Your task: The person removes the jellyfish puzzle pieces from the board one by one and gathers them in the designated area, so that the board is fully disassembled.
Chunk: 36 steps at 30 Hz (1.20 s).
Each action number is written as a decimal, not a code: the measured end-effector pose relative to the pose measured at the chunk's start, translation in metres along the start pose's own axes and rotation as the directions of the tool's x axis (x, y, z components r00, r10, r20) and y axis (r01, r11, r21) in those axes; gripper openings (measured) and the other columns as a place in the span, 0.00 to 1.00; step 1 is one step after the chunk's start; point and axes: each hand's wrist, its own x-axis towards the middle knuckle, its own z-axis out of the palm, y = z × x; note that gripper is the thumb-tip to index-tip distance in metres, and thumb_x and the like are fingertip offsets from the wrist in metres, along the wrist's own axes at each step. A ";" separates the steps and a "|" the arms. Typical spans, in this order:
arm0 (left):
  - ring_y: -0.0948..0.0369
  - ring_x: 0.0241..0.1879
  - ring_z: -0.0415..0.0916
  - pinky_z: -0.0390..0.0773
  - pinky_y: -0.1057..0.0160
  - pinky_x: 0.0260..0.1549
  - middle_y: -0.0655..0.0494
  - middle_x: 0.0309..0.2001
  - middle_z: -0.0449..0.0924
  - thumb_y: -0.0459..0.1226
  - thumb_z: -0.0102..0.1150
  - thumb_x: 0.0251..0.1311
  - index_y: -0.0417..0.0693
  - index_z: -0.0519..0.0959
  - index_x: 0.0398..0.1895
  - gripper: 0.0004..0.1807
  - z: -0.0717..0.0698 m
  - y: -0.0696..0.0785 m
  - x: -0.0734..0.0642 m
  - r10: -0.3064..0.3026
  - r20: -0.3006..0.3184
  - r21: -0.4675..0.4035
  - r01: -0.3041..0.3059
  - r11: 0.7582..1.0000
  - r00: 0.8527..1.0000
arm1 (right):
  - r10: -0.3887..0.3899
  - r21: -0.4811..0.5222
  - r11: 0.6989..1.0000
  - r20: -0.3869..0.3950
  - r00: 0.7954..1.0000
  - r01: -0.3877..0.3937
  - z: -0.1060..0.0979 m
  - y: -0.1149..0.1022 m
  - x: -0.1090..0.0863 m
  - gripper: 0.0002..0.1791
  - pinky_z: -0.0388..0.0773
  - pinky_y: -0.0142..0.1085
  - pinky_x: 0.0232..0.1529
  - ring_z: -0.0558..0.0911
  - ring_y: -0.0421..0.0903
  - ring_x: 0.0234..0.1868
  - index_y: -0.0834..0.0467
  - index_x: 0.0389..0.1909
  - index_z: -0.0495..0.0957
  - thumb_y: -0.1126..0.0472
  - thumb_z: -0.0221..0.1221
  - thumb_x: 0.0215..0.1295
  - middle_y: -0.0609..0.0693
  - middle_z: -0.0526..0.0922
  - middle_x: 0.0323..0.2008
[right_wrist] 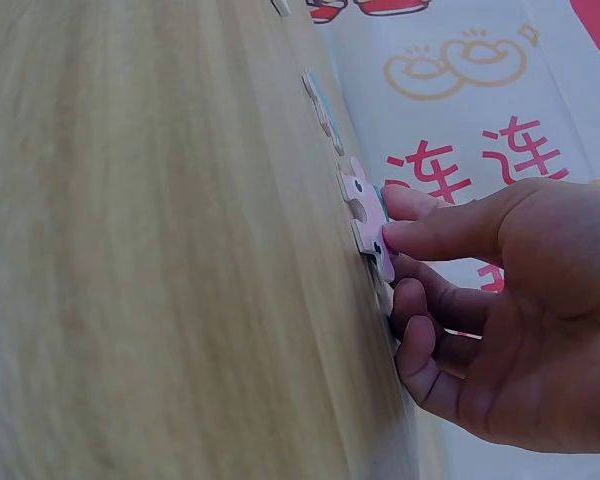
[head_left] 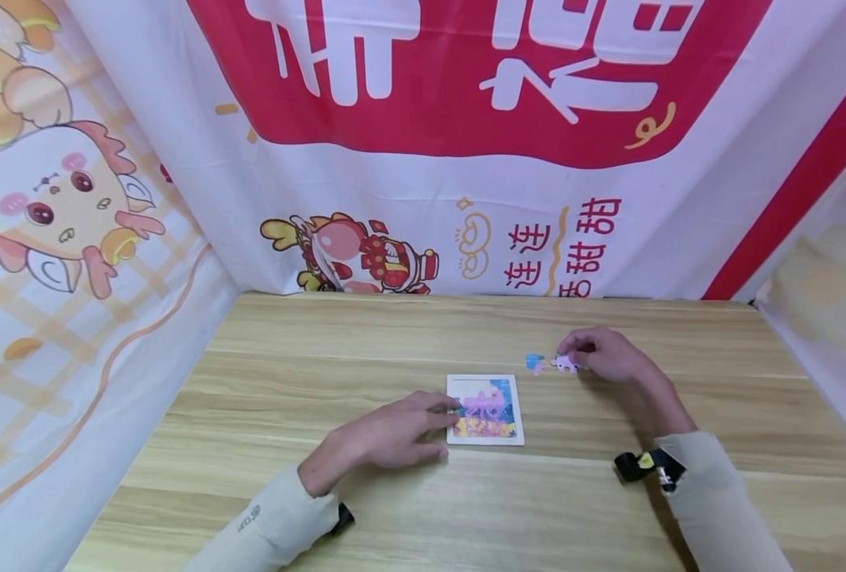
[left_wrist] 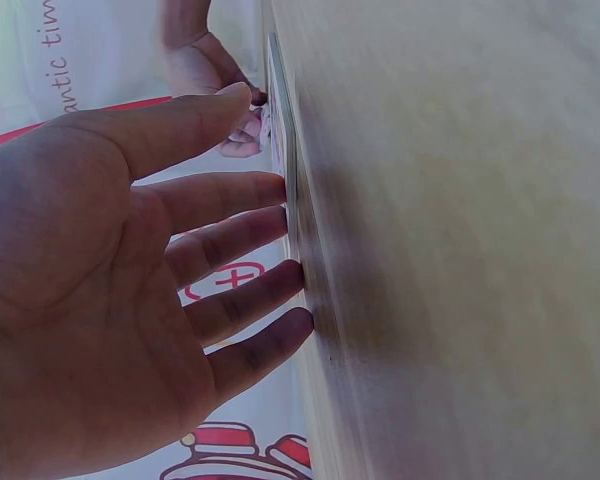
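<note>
A square jigsaw puzzle in a white frame (head_left: pixel 485 442) lies on the table, with a pink figure, blue background and yellow patches. My left hand (head_left: pixel 397 429) is spread at its left side, fingertips touching the frame's edge; in the left wrist view the fingers (left_wrist: pixel 230 240) are nearly straight. To the right of the frame, my right hand (head_left: pixel 608 355) pinches a pink puzzle piece (right_wrist: pixel 366 212) between thumb and fingers, tilted up at the tabletop. Beside it lies a blue and pink puzzle piece (head_left: pixel 534 363), apart from the hand.
The wood-grain table (head_left: pixel 287 349) runs back to a red and white printed cloth (head_left: pixel 423 179). Another printed cloth (head_left: pixel 108 334) hangs along the left side. Each wrist wears a black band, the right one (head_left: pixel 633 466) sticking out from the sleeve.
</note>
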 end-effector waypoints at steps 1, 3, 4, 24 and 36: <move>0.54 0.83 0.59 0.63 0.49 0.83 0.58 0.84 0.62 0.50 0.60 0.78 0.52 0.71 0.80 0.32 0.000 0.000 0.000 -0.001 0.000 0.000 0.001 1.000 1.000 | 0.001 -0.003 1.000 -0.002 1.000 -0.001 0.000 0.000 0.000 0.13 0.78 0.37 0.46 0.79 0.51 0.47 0.56 0.52 0.87 0.68 0.57 0.77 0.56 0.86 0.48; 0.54 0.83 0.59 0.63 0.49 0.83 0.58 0.84 0.62 0.50 0.61 0.78 0.52 0.71 0.80 0.32 0.001 0.000 0.000 -0.005 0.001 0.001 0.005 1.000 1.000 | 0.004 -0.007 1.000 -0.006 1.000 -0.005 0.000 0.000 0.000 0.12 0.78 0.37 0.46 0.79 0.51 0.47 0.56 0.52 0.87 0.68 0.57 0.77 0.56 0.86 0.48; 0.54 0.83 0.59 0.63 0.49 0.83 0.58 0.84 0.62 0.50 0.61 0.78 0.52 0.71 0.80 0.32 0.001 0.000 0.000 -0.006 0.001 0.001 0.006 1.000 1.000 | 0.006 -0.009 1.000 -0.007 1.000 -0.006 0.000 -0.001 0.000 0.12 0.78 0.37 0.46 0.79 0.51 0.47 0.56 0.52 0.87 0.67 0.57 0.77 0.56 0.86 0.48; 0.54 0.83 0.59 0.63 0.48 0.83 0.58 0.84 0.62 0.50 0.61 0.77 0.52 0.71 0.80 0.32 0.000 0.000 0.000 0.000 0.000 0.002 0.000 1.000 1.000 | 0.025 0.001 1.000 -0.001 1.000 -0.025 0.001 -0.004 0.000 0.11 0.80 0.37 0.48 0.81 0.50 0.49 0.57 0.55 0.86 0.63 0.59 0.78 0.55 0.87 0.49; 0.54 0.83 0.59 0.63 0.49 0.83 0.57 0.84 0.62 0.50 0.61 0.78 0.51 0.71 0.80 0.32 -0.001 0.001 -0.001 -0.002 0.002 0.003 0.002 1.000 1.000 | -0.091 -0.014 0.996 -0.026 0.996 0.090 0.008 -0.015 0.000 0.12 0.82 0.37 0.47 0.83 0.50 0.47 0.60 0.55 0.86 0.65 0.62 0.74 0.56 0.88 0.47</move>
